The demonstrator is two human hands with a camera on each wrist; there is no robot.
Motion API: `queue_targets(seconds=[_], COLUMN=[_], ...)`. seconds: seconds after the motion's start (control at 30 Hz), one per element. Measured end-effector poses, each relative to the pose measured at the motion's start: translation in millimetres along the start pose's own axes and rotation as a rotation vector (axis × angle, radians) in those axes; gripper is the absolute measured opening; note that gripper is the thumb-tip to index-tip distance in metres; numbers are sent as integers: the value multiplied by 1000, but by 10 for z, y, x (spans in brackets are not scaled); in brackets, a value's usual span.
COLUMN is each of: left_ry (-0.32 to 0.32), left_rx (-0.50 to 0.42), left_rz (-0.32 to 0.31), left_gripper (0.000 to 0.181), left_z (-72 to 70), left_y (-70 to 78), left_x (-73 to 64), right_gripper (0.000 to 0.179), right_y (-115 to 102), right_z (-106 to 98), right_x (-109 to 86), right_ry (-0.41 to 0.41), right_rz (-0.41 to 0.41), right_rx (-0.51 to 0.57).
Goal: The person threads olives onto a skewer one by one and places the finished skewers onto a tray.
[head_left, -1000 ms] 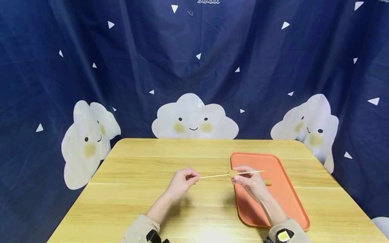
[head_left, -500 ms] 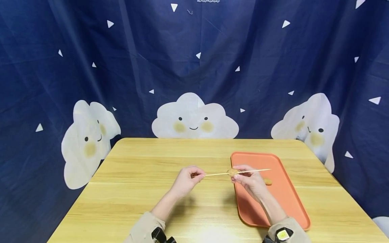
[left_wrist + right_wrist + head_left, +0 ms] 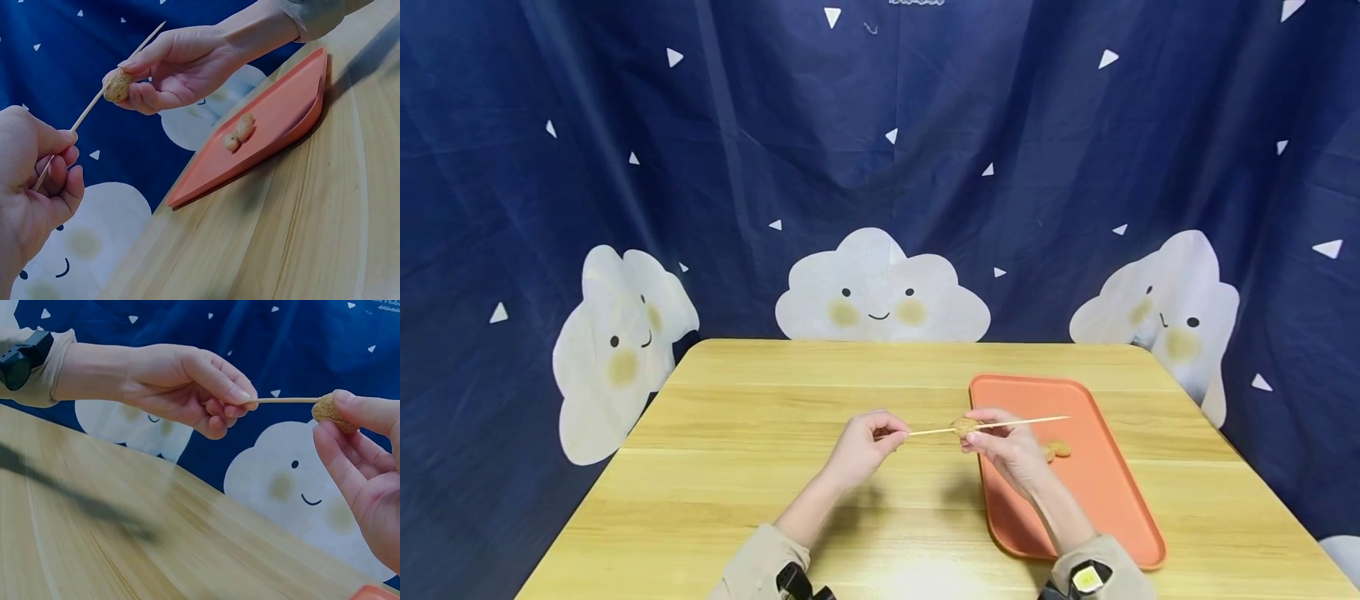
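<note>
In the head view, my left hand (image 3: 867, 448) pinches the blunt end of a thin bamboo skewer (image 3: 932, 432) between thumb and forefinger. The skewer runs nearly level through a brown, rough-skinned ball (image 3: 117, 85), which looks like a meatball. My right hand (image 3: 1006, 450) holds this ball between thumb and fingertips. Past the ball, the pointed end of the skewer sticks out over the tray. In the left wrist view, the skewer's rear end (image 3: 42, 174) shows below the left thumb, against the curled fingers. Both hands are raised above the table.
An orange tray (image 3: 1105, 492) lies on the right side of the wooden table (image 3: 760, 392). On it, partly behind the right hand, sit two more brown pieces, one oblong (image 3: 245, 126) and one smaller (image 3: 231, 142). A dark blue curtain (image 3: 880, 192) with clouds hangs behind.
The left hand and skewer first shifted right, the tip reaching farther past the right hand. Then the right hand and ball moved left along the skewer, closer to the left hand.
</note>
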State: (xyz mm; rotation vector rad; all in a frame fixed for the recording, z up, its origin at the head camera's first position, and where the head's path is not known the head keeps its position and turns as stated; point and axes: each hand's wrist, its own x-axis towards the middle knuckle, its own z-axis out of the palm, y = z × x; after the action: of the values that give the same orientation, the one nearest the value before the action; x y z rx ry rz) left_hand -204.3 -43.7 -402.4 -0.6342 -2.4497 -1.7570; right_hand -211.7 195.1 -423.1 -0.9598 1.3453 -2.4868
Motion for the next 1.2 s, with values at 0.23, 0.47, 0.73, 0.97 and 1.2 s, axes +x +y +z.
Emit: queue_targets(seconds=[0.23,0.47,0.73,0.97,1.2], left_ry=[-6,-13,-7,-11,-12], left_rx=[7,5,3,1,18], left_rz=[-14,-19,-20,-13,-12], left_gripper=[7,8,8,7,6], left_z=[-16,-39,-24,-14,26], left_y=[210,423,415,413,331], left_x=[-33,-89,-93,-102,-82], right_gripper=[40,39,38,38,38], right_y=[57,84,104,164,183], right_z=[14,34,45,56,76], right_x=[17,24,26,27,17], right_ry=[15,20,45,53,71], right_rz=[9,15,51,46,54], right_rx=[14,7,-16,-28,-48])
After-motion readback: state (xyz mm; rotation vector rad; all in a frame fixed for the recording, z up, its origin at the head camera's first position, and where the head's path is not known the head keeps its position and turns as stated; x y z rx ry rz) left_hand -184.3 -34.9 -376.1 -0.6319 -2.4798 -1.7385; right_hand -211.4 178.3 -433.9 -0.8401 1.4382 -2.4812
